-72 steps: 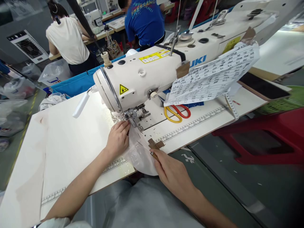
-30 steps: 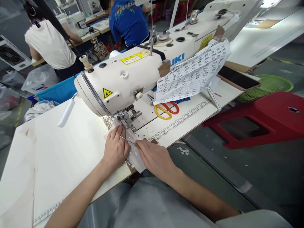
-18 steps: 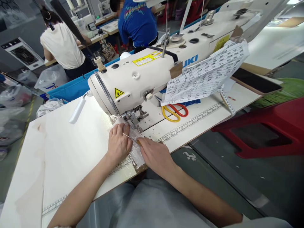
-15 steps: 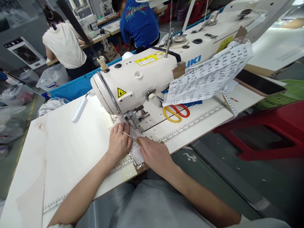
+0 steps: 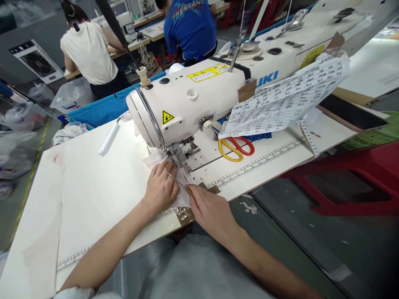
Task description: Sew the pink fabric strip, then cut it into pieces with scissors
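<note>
My left hand point(image 5: 161, 187) lies flat, fingers together, on a thin white fabric piece point(image 5: 156, 158) just in front of the presser foot point(image 5: 178, 153) of a cream JUKI sewing machine point(image 5: 199, 97). My right hand point(image 5: 209, 209) is closed on a thin metal awl with a brown handle point(image 5: 181, 184); its tip points at the fabric beside my left fingers. The fabric runs under the foot and out behind it.
Yellow and red scissors point(image 5: 235, 147) lie on the white table point(image 5: 93, 187) under a taped printed sheet point(image 5: 286, 99). A red stool point(image 5: 352, 178) and a green basket point(image 5: 374, 137) stand to the right. Two people work at benches behind.
The fabric has fed away under the foot; less of it hangs over the table edge. My right hand came up from the edge with the awl to meet my left hand.
</note>
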A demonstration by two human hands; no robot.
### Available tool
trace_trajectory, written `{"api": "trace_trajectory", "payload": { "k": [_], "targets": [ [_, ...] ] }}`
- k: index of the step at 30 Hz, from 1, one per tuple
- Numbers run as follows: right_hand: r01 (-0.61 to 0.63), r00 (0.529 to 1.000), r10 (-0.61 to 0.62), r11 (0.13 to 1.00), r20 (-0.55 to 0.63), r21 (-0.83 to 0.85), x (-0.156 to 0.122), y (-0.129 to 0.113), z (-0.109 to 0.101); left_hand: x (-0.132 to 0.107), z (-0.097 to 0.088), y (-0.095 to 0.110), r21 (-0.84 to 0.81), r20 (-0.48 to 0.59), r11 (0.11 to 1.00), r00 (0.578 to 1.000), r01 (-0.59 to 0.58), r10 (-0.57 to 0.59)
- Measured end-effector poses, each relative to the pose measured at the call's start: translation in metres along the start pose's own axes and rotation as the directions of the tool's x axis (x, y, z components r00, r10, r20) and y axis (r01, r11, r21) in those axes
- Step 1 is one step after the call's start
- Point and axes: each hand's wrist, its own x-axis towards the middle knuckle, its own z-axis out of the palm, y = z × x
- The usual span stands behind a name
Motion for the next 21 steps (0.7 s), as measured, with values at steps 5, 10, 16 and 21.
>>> {"api": "trace_trajectory", "payload": {
  "k": [5, 10, 16, 21],
  "targets": [
    [0.007, 1.000, -0.007, 1.000, 0.007, 0.024, -0.008, 0.005, -0.004, 0.000, 0.001, 0.004, 0.031, 0.039, 0.999, 0.998, 0.041, -0.042],
    [0.020, 0.994, -0.014, 0.998, -0.107, 0.059, -0.020, 0.017, -0.008, 0.000, 0.002, 0.001, 0.064, 0.045, 0.997, 0.998, 0.030, -0.033],
    [-0.030, 0.986, 0.046, 0.994, -0.158, 0.101, -0.024, 0.032, -0.010, -0.001, 0.002, 0.007, 0.082, 0.035, 0.996, 0.998, 0.044, -0.047],
    [-0.060, 0.986, 0.076, 0.992, -0.150, 0.109, -0.023, 0.035, -0.009, -0.003, 0.002, 0.008, 0.076, 0.047, 0.997, 0.998, 0.027, -0.031]
  ]
}}
